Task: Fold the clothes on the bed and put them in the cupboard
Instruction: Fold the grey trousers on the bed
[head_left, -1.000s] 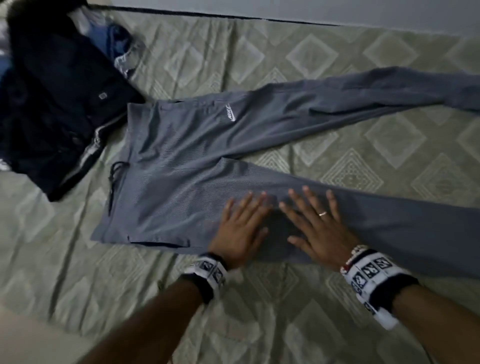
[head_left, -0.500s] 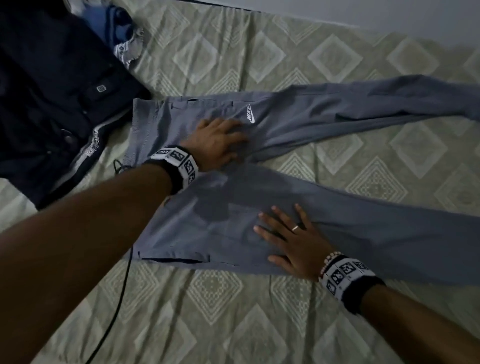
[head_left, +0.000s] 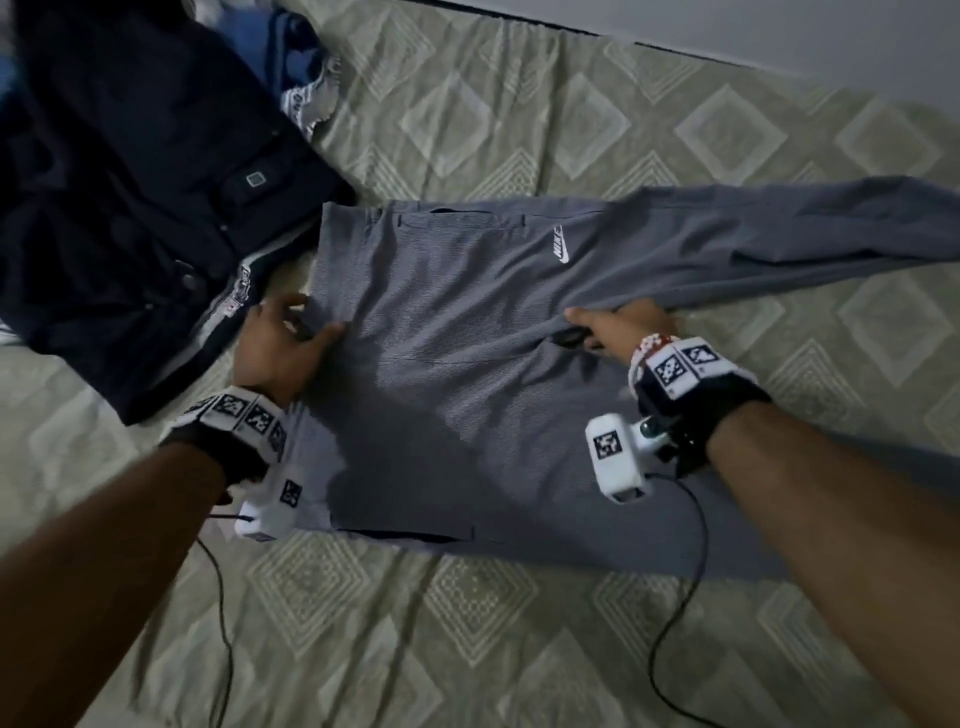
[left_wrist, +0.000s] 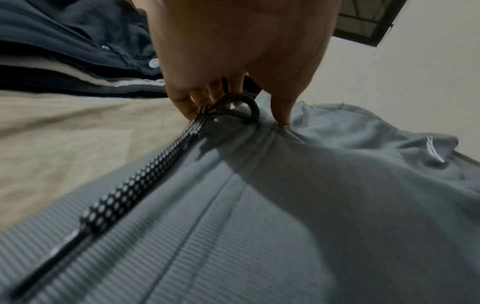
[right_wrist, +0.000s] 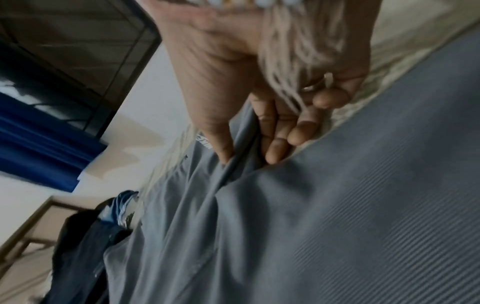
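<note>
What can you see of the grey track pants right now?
The grey track pants lie front up on the patterned bedsheet, in a finely ribbed knit with a white logo near one hip and slit pockets on both sides. The waistband points toward the dark clothes pile; the legs run off to the right. The left hand pinches the waistband at its checked drawcord. The right hand pinches the fabric at the crotch, where it bunches into folds.

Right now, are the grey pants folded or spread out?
Spread: the pants lie flat, legs apart; left hand pinches the waistband, right hand the crotch.
</note>
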